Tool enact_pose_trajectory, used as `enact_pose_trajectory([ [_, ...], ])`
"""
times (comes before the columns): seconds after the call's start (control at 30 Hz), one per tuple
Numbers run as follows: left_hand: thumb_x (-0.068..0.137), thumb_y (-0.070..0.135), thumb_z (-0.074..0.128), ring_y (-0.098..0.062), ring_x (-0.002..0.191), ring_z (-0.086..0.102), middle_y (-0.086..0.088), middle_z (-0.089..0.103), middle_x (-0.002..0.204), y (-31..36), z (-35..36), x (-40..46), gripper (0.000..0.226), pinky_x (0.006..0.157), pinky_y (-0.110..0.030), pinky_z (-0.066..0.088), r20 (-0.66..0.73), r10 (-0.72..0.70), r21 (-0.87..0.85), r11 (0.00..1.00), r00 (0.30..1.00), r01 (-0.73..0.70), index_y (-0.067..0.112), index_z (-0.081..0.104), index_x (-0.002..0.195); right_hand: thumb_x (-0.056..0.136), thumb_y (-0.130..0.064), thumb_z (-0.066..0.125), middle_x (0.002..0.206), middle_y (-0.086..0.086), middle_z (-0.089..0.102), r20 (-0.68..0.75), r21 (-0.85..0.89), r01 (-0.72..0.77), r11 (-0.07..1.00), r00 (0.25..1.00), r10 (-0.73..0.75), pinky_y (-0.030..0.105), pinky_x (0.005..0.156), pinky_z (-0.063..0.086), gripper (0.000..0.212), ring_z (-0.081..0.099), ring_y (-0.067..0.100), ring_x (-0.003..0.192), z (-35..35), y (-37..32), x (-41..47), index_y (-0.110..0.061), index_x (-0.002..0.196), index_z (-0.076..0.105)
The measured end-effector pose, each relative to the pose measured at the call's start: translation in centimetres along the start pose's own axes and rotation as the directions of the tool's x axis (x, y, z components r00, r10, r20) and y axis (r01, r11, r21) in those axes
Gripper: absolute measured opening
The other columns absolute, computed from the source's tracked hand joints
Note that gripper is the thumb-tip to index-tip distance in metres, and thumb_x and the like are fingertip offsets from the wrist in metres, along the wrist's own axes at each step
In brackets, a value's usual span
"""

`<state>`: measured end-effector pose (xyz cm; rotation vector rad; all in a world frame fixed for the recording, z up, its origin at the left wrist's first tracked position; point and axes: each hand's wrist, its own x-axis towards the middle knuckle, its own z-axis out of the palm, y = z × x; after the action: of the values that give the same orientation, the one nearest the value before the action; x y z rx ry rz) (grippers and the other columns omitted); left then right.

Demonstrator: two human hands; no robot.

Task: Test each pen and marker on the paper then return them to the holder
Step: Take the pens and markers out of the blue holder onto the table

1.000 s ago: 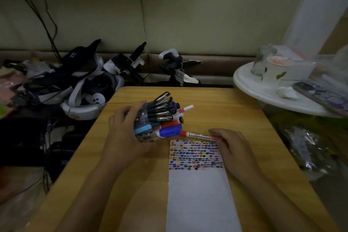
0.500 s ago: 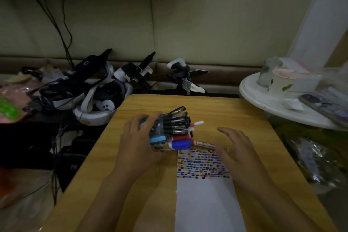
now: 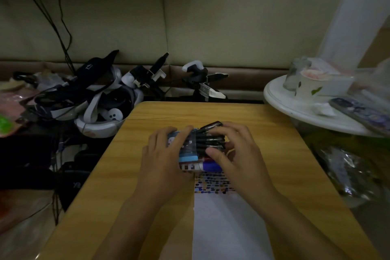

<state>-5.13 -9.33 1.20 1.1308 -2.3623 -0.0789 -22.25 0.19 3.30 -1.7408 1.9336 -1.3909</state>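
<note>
Your left hand [image 3: 162, 158] wraps around the holder [image 3: 188, 150], which lies tipped on its side on the wooden table [image 3: 274, 154], its opening facing right. Your fingers curl over its top and hold it in place. Your right hand [image 3: 236, 154] sits at the mouth of the holder, fingers bent over the bundle of pens [image 3: 211, 139] that sticks out of it; the thumb presses against the lower pens, and the fingertips rest on the upper ones. Whether you have pinched out one particular pen cannot be told. A blue marker [image 3: 211, 167] lies lowest in the bundle, just above the paper [image 3: 228, 228].

The paper lies on the table in front of you, near your wrists. Its top edge, touching or just below the holder, carries rows of small coloured test marks [image 3: 213, 183]; the rest of the sheet is blank.

To the left of the table lies a pile of headsets [image 3: 99, 107] and straps. To the right stands a round white table [image 3: 295, 107] bearing a cup [image 3: 310, 83].
</note>
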Motion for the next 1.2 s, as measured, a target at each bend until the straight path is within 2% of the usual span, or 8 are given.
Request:
enact_pose_trajectory([
  [0.17, 0.055, 0.055, 0.085, -0.021, 0.129, 0.032, 0.002, 0.033, 0.141, -0.2, 0.0, 0.3, 0.112, 0.097, -0.042, 0.044, 0.023, -0.022, 0.015, 1.000, 1.000, 0.021, 0.045, 0.023, 0.147, 0.087, -0.022, 0.073, 0.126, -0.022, 0.052, -0.066, 0.074, -0.044, 0.996, 0.997, 0.049, 0.007, 0.083, 0.049, 0.022, 0.056, -0.007, 0.103, 0.2, 0.1, 0.4, -0.034, 0.104, 0.070],
  [0.3, 0.057, 0.058, 0.084, -0.021, 0.131, 0.029, 0.001, 0.031, 0.143, -0.7, -0.2, 0.3, 0.111, 0.099, -0.042, 0.040, 0.028, -0.043, 0.036, 0.998, 0.999, 0.042, 0.045, 0.021, 0.148, 0.087, -0.017, 0.073, 0.105, -0.021, 0.062, -0.138, 0.118, -0.069, 0.991, 0.987, 0.085, 0.010, 0.076, 0.050, 0.021, 0.059, -0.005, 0.095, -0.3, 0.5, 0.6, -0.036, 0.094, 0.069],
  [0.4, 0.059, 0.055, 0.085, -0.022, 0.133, 0.026, 0.002, 0.029, 0.144, -1.1, -0.5, 0.5, 0.112, 0.102, -0.043, 0.039, 0.033, -0.069, 0.046, 0.997, 0.997, 0.067, 0.045, 0.019, 0.149, 0.090, -0.024, 0.070, 0.109, -0.021, 0.063, -0.078, 0.167, -0.144, 0.976, 0.984, 0.158, 0.014, 0.072, 0.049, 0.018, 0.060, -0.004, 0.095, -0.8, 0.7, 0.9, -0.037, 0.103, 0.067],
  [0.53, 0.058, 0.052, 0.086, -0.024, 0.133, 0.027, 0.001, 0.029, 0.144, -0.9, -0.3, 0.5, 0.111, 0.100, -0.044, 0.039, 0.038, -0.068, 0.081, 0.995, 0.997, 0.065, 0.045, 0.020, 0.148, 0.089, -0.026, 0.072, 0.122, -0.018, 0.061, 0.033, 0.218, -0.174, 0.960, 0.985, 0.171, 0.009, 0.069, 0.049, 0.035, 0.064, -0.002, 0.093, -0.1, 0.6, 1.0, -0.040, 0.120, 0.062],
  [0.8, 0.058, 0.053, 0.086, -0.022, 0.133, 0.027, 0.000, 0.030, 0.144, -1.0, -0.1, 0.6, 0.112, 0.099, -0.043, 0.039, 0.021, -0.065, 0.070, 0.995, 0.998, 0.064, 0.045, 0.020, 0.148, 0.091, -0.026, 0.068, 0.116, -0.018, 0.060, -0.105, 0.180, -0.106, 0.978, 0.986, 0.127, 0.008, 0.071, 0.049, 0.030, 0.060, -0.006, 0.094, 1.1, 0.2, 1.1, -0.037, 0.117, 0.057],
  [0.97, 0.058, 0.051, 0.086, -0.023, 0.133, 0.027, 0.000, 0.029, 0.145, -1.1, -0.1, 0.8, 0.113, 0.100, -0.045, 0.040, 0.020, -0.075, 0.058, 0.996, 0.997, 0.074, 0.046, 0.017, 0.148, 0.082, -0.026, 0.078, 0.123, -0.020, 0.047, -0.022, 0.086, -0.078, 0.993, 0.997, 0.080, 0.000, 0.081, 0.042, 0.049, 0.048, -0.013, 0.109, 1.7, 0.5, 0.8, -0.035, 0.125, 0.054],
  [1.07, 0.057, 0.052, 0.087, -0.023, 0.133, 0.027, -0.001, 0.029, 0.145, -1.1, 0.0, 0.8, 0.114, 0.100, -0.046, 0.041, 0.031, -0.060, 0.068, 0.996, 0.998, 0.058, 0.046, 0.016, 0.147, 0.084, -0.022, 0.076, 0.119, -0.018, 0.052, -0.070, 0.000, -0.038, 0.999, 0.997, 0.038, -0.002, 0.083, 0.038, 0.039, 0.047, -0.018, 0.105, 1.3, 0.9, 0.7, -0.031, 0.118, 0.061],
  [1.2, 0.055, 0.054, 0.087, -0.023, 0.133, 0.028, -0.001, 0.029, 0.144, -1.0, 0.0, 0.8, 0.116, 0.099, -0.046, 0.042, 0.037, -0.049, 0.080, 0.996, 0.998, 0.046, 0.045, 0.016, 0.146, 0.082, -0.019, 0.078, 0.107, -0.018, 0.057, -0.074, 0.004, -0.030, 1.000, 0.997, 0.030, 0.002, 0.080, 0.039, 0.031, 0.052, -0.009, 0.101, 1.0, 1.4, 0.7, -0.030, 0.105, 0.060],
])
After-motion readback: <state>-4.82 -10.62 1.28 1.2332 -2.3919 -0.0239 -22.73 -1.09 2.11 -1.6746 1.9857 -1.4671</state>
